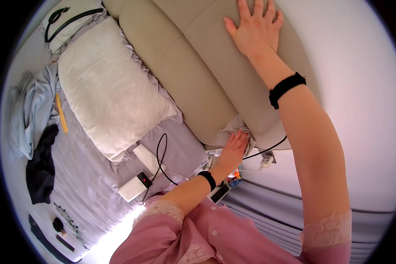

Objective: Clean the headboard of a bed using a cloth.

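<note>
My left hand [233, 149] presses a crumpled light grey cloth [235, 125] against the lower end of a beige padded headboard [171, 62], near the fold between its cushions. The cloth bunches out around the fingers, and part of it lies hidden under the palm. Higher up, my right hand [257, 31] rests flat on the headboard's upper cushion with its fingers spread, holding nothing. Each wrist wears a black band.
A white pillow [109, 89] lies on the bed beside the headboard. Closer to me are a white power bank [132, 188] and a looped black cable [158, 155]. A wall plug [266, 161] and a bedside holder of small items [232, 180] sit near my left hand.
</note>
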`<state>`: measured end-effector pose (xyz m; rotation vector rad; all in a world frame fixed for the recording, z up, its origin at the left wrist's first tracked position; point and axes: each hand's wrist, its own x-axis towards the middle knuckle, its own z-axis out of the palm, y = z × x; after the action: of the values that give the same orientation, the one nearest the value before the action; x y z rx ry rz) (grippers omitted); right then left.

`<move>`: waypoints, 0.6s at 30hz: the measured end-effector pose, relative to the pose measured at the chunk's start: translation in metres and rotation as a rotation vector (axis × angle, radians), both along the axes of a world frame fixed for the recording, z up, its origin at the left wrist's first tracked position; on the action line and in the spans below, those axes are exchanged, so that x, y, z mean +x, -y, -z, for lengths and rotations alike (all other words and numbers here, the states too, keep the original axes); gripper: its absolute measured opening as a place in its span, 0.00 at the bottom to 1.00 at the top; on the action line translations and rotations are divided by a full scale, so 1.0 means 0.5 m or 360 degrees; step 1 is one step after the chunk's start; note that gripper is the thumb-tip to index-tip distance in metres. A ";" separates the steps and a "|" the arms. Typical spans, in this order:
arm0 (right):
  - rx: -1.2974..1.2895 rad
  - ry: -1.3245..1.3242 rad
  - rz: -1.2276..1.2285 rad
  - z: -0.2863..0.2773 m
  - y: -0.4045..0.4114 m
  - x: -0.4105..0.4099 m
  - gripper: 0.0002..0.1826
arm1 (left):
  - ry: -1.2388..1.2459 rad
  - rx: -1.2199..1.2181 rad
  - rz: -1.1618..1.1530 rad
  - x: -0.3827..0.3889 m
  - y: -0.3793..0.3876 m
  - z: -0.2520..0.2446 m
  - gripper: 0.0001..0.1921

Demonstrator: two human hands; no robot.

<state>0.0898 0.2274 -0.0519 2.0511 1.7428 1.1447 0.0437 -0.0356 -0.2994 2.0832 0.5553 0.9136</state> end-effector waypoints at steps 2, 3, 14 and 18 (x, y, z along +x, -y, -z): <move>-0.0036 -0.0027 0.0061 -0.005 -0.001 -0.010 0.40 | 0.0072 -0.0021 0.0023 -0.011 0.011 -0.002 0.22; -0.0026 -0.0034 0.0046 -0.010 -0.002 -0.007 0.40 | 0.0150 -0.0042 0.0065 -0.017 0.017 -0.004 0.23; -0.0423 -0.1136 -0.0709 0.035 0.065 0.001 0.31 | 0.1506 -0.3175 0.0262 -0.262 -0.090 -0.043 0.24; -0.0778 -0.1651 -0.0641 0.096 0.257 -0.134 0.29 | 0.1569 -0.3034 0.0347 -0.346 -0.120 -0.085 0.25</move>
<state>0.0229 0.0989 -0.0997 2.1198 2.5776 -0.4611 -0.1294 0.0244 -0.2569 -0.0847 0.3127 0.6018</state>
